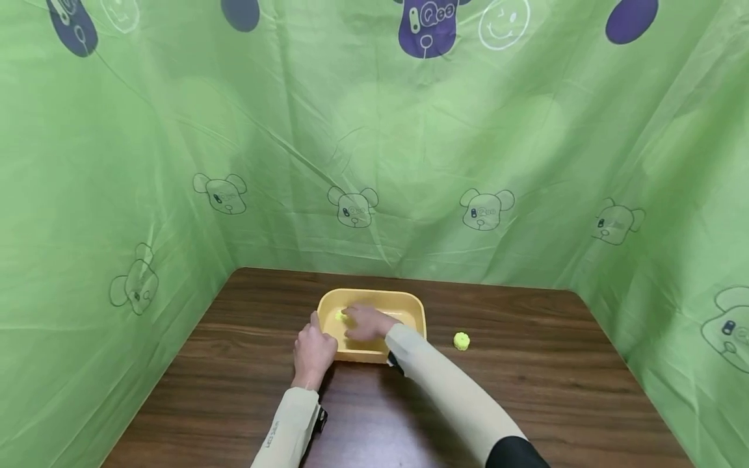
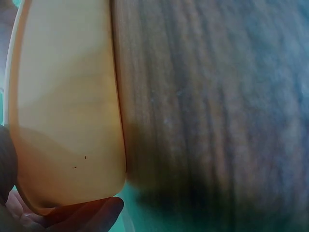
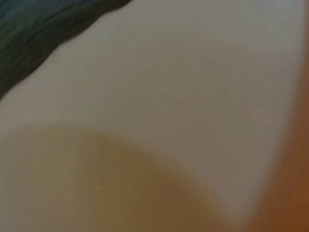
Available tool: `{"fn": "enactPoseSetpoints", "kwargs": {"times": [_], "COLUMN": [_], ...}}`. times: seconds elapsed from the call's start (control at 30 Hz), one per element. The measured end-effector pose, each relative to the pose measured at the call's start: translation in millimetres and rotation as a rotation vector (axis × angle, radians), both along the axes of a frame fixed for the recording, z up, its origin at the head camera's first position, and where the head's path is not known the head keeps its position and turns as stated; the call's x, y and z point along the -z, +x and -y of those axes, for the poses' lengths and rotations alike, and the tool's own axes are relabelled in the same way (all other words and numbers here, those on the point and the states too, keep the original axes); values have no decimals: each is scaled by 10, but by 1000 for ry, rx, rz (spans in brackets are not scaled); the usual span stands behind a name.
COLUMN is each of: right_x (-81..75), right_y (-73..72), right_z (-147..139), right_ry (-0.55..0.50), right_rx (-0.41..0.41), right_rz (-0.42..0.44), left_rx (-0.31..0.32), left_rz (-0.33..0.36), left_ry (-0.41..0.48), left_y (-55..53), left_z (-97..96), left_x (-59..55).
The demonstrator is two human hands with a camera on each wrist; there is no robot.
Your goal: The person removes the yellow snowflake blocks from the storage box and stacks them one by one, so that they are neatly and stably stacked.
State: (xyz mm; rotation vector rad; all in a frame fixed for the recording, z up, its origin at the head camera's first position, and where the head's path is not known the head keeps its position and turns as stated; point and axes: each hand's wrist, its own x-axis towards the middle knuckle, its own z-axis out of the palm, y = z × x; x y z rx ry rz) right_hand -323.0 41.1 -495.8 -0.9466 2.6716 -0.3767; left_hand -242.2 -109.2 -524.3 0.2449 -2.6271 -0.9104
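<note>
My left hand [image 1: 315, 353] grips a yellow plastic tray [image 1: 380, 357] at its near left corner. In the left wrist view, fingers [image 2: 104, 212] lie along the outside wall of the tray [image 2: 63, 106], with the thumb up at the rim. Reaching over the near rim, my right hand [image 1: 367, 323] is inside the tray. Its fingertips are right at a small yellow-green piece [image 1: 341, 316] near the left wall; I cannot tell whether they pinch it. The right wrist view is blurred, filled mostly by a pale surface close to the camera.
A second yellow-green piece [image 1: 461, 341], round with a scalloped edge, rests on the dark wooden table [image 1: 526, 390] to the right of the tray. Green fabric [image 1: 374, 143] printed with bear faces hangs behind the table and along both sides.
</note>
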Motion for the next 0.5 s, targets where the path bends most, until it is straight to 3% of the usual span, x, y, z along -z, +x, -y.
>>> {"fn": "enactPoseSetpoints", "kwargs": {"times": [0.13,0.23,0.5], "right_x": [46,32,-33], "right_y": [74,123,138], "right_z": [72,68,-18], "right_ry": [137,199,150], "right_rx": [24,34,40], "right_rz": [40,24,-92], "left_rx": [3,4,2], "left_rz": [2,-1,-47], "left_ry": [8,4,7], "left_y": [12,21,14], "left_z": [-30,-36,-18], "left_x": [12,29,42]}}
